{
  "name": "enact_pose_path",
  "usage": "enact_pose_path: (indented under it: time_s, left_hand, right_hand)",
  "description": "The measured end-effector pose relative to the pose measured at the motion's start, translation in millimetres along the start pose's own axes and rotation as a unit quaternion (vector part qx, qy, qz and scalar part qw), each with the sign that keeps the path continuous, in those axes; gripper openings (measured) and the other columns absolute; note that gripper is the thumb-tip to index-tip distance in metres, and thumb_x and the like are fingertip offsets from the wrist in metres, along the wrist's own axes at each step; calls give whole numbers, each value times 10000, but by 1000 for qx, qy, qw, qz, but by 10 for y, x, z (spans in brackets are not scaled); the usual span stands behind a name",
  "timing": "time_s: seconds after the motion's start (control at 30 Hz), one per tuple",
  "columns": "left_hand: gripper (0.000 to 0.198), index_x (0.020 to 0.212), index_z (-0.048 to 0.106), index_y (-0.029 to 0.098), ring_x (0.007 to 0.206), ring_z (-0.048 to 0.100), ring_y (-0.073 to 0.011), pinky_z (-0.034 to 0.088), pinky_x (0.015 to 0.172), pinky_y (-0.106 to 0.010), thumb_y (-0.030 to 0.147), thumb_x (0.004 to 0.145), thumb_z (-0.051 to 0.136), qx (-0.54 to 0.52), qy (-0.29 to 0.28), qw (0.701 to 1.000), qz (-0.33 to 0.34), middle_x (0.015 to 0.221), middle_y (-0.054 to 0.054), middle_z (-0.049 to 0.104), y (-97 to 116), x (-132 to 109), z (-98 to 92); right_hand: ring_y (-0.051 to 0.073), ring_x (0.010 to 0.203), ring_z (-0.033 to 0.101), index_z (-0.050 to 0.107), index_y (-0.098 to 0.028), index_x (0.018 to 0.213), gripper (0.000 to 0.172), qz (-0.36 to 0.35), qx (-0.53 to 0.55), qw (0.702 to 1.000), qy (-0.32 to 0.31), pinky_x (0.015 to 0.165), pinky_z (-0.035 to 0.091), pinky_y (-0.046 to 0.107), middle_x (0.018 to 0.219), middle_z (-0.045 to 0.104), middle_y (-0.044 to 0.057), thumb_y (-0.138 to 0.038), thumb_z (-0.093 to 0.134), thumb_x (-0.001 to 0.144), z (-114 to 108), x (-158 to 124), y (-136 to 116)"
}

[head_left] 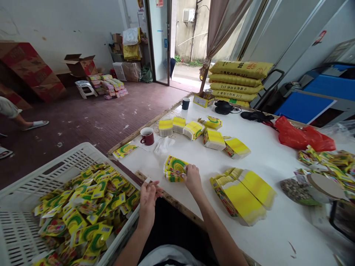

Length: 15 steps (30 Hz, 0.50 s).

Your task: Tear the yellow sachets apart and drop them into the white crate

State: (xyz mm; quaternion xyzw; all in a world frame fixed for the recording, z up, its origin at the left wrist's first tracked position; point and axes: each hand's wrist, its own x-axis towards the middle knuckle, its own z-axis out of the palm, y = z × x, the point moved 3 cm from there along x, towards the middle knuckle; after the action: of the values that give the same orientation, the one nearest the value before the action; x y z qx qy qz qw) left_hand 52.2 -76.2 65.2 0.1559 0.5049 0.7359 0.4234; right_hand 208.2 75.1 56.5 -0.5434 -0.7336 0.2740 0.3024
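Observation:
My right hand [193,178] is closed on the right edge of a small bunch of yellow-and-green printed packets [174,165], which rests on the white table [205,164]. My left hand [149,195] is near the table's front edge, its fingers loosely apart, and I see no packet in it. Something small and white shows at one of its fingertips; what it is I cannot tell. Left of that hand stands a white plastic basket [85,149] with many loose yellow packets [97,207]. Right of my right hand lie neat stacks of yellow packets [241,192].
More packet stacks [215,139] line the table's middle. A maroon mug [147,136], crumpled tissue [164,145] and dark mug [185,103] stand leftward. A red plastic bag [303,136] and clear container [299,190] are rightward. Yellow sacks [238,83] are piled behind; another person's foot [37,125] shows left.

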Motion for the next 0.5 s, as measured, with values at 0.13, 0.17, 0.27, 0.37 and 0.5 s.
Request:
enact_pose_path:
  time_s: [0.13, 0.17, 0.27, 0.37, 0.5]
  left_hand:
    - [599, 1232, 500, 229, 901, 668, -165, 562, 744, -289, 566, 805, 754, 25, -48, 998, -25, 1160, -77, 659, -76, 29, 52]
    - [629, 1234, 504, 230, 957, 671, -185, 568, 774, -307, 586, 785, 764, 21, -53, 998, -30, 1187, -91, 653, -103, 32, 64]
    - [756, 1221, 545, 231, 1141, 636, -263, 566, 894, -387, 712, 683, 770, -17, -73, 997, -9, 1265, -125, 634, -117, 31, 146]
    - [719, 1101, 623, 222, 1102, 645, -294, 567, 898, -426, 793, 670, 701, -37, -104, 994, 24, 1136, -112, 675, -6, 28, 302]
    - [569, 803, 562, 234, 703, 613, -180, 588, 759, -366, 799, 752, 608, -49, -41, 996, 64, 722, 7, 554, 196, 64, 426]
  right_hand:
    - [257, 820, 592, 467, -242, 890, 204, 7, 29, 999, -13, 742, 471, 369, 826, 592, 39, -119, 557, 755, -77, -52, -81]
    - [235, 749, 583, 448, -244, 905, 196, 8, 41, 999, -22, 691, 463, 345, 783, 571, 12, -141, 548, 771, -100, -87, -107]
    - [166, 599, 522, 409, -257, 900, 209, -14, 92, 992, -82, 579, 425, 276, 696, 513, -59, -198, 564, 773, -137, -265, -245]
    - [138, 614, 485, 412, -263, 866, 226, -57, 227, 950, -207, 562, 401, 246, 724, 501, -60, -223, 601, 749, -84, -539, -491]
    - [137, 698, 492, 408, -268, 920, 386, -24, 420, 862, -284, 625, 420, 250, 816, 509, -40, -407, 726, 752, 24, -829, -766]
